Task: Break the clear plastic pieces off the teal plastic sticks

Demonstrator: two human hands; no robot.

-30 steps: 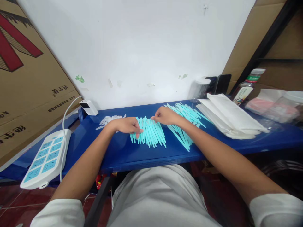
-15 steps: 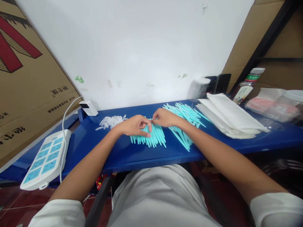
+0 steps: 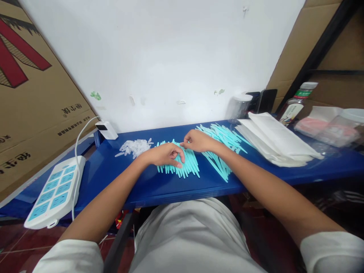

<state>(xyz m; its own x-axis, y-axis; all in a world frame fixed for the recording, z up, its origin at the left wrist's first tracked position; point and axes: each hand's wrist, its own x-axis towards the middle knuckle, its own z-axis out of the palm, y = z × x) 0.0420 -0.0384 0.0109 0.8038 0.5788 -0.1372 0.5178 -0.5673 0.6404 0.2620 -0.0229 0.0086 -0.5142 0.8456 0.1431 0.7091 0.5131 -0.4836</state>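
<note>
Head camera feed, clock read from its middle: I see a blue table [image 3: 159,187] below a white wall [image 3: 170,68] at 12 o'clock, dark red floor [image 3: 17,242] at 8, and a printed cardboard box [image 3: 36,106] between 9 and 10.

The left hand [image 3: 164,154] is over the middle teal sticks [image 3: 189,167] at 6 o'clock, thumb and forefinger curved with a narrow gap between them; from here I can't tell whether it touches the sticks. The right hand [image 3: 199,140] has its fingertips pinched together at the far edge of that row; I can't make out what, if anything, they grip.

My count: one middle row of sticks, one looser teal heap [image 3: 224,136] at 3 o'clock, one pile of whitish pieces [image 3: 138,148] at 9, one power strip [image 3: 55,193] between 8 and 9, one bottle [image 3: 294,108] between 2 and 3. Single sticks overlap too much for me to number.
</note>
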